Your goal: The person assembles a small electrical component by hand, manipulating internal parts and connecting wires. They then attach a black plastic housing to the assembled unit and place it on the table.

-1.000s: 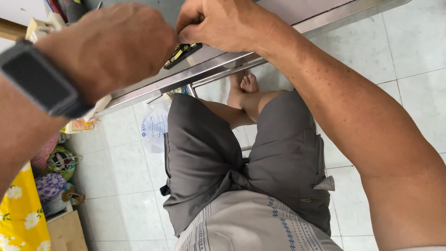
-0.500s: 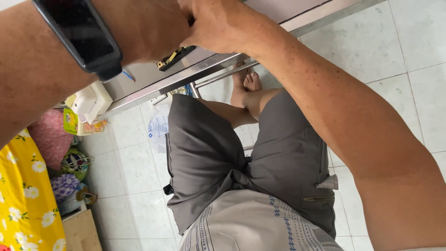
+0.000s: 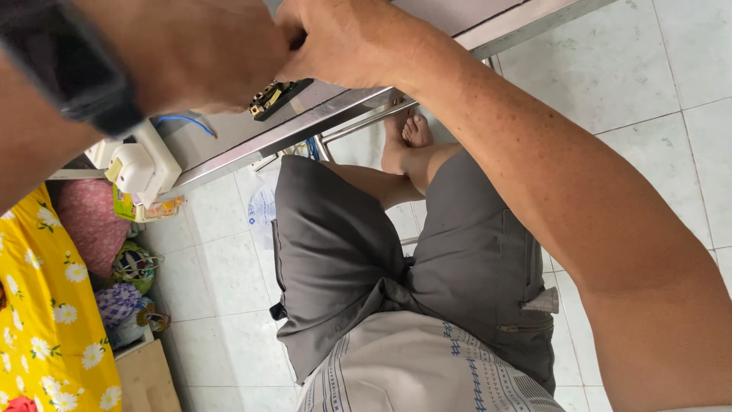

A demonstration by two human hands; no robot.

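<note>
Above table edge [image 3: 320, 122]: both hands [image 3: 343, 46] pinch black-brass part [image 3: 272, 98] (grip partly hidden).

A small black part with brass-coloured metal contacts [image 3: 273, 98] sits at the near edge of the grey metal table [image 3: 526, 19], held just above its top. It is flat and roughly oblong, tilted so that one end rises toward the table's far side. The brass pieces show on its lower, outer end, which points off the table edge; the upper end is hidden under the fingers that grip it. Its underside cannot be made out, nor whether it touches the table.
</note>
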